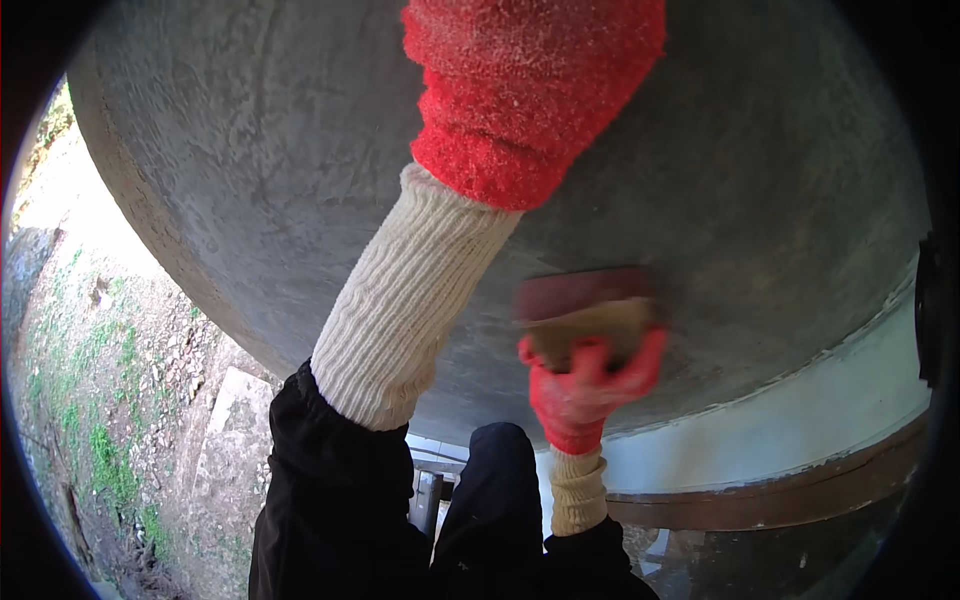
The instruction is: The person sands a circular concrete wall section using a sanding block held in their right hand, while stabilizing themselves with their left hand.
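A broad grey cement surface [330, 110] spans most of the view. My right hand [590, 390], in a red coated glove with a cream cuff, grips what looks like sandpaper [580, 295], dark reddish-brown with a tan side. Motion smears the sandpaper, which lies against the cement; whether it wraps a block I cannot tell. Much closer to the camera, my left hand [530, 100] wears a matching red glove and reaches up past the top edge. Its fingers are out of sight, so what it touches or holds does not show.
At the left, beyond the cement edge, lies bright stony ground [130, 370] with green patches and a pale slab [240, 420]. A white wall band [760, 430] and brown trim [760, 505] curve along the lower right. Grey metal bars [427, 495] show beside my dark-clothed knee [495, 490].
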The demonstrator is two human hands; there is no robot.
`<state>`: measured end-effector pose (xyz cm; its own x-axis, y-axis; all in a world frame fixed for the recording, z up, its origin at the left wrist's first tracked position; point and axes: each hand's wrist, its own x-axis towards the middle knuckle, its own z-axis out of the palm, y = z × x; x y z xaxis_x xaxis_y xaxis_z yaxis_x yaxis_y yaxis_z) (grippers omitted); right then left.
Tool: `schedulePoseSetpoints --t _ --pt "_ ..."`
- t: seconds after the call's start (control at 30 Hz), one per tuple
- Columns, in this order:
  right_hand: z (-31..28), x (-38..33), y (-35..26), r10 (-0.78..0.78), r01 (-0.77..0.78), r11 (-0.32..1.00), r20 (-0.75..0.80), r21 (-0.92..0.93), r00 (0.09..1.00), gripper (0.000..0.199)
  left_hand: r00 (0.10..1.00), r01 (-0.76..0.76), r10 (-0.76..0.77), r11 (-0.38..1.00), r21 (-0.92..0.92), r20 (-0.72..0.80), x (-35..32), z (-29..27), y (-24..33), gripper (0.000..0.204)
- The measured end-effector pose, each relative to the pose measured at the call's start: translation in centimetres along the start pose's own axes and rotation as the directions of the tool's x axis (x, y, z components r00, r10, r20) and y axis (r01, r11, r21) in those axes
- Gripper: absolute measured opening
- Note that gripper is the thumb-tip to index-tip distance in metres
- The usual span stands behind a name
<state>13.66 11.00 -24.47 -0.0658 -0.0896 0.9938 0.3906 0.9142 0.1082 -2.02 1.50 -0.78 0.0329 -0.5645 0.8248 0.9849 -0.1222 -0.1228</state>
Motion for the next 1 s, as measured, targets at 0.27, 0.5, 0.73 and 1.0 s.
schedulePoseSetpoints --t 0.27,0.5,0.73,1.0 --pt "-2.3 2.8 9.2 0.436 -0.452 0.877 -0.128 -0.16 0.891 0.085 0.997 -0.075 0.073 0.996 -0.048 -0.034 -0.7 0.7 -0.3 0.013" --pt "-0.4 3.6 3.7 0.122 -0.13 0.97 -0.053 -0.204 0.991 0.087 0.985 -0.162 0.159 0.986 -0.04 -0.063 -0.3 0.7 -0.5 0.013" --pt "-2.6 5.2 9.6 0.167 -0.167 0.945 -0.023 -0.281 0.986 0.088 0.981 -0.007 0.002 1.0 0.025 0.195 0.1 -1.0 1.0 0.014" --pt "-2.9 5.7 10.6 0.251 -0.265 0.898 -0.088 -0.351 0.964 0.09 0.996 -0.05 0.054 0.997 -0.059 0.073 -0.3 0.3 0.6 0.016"
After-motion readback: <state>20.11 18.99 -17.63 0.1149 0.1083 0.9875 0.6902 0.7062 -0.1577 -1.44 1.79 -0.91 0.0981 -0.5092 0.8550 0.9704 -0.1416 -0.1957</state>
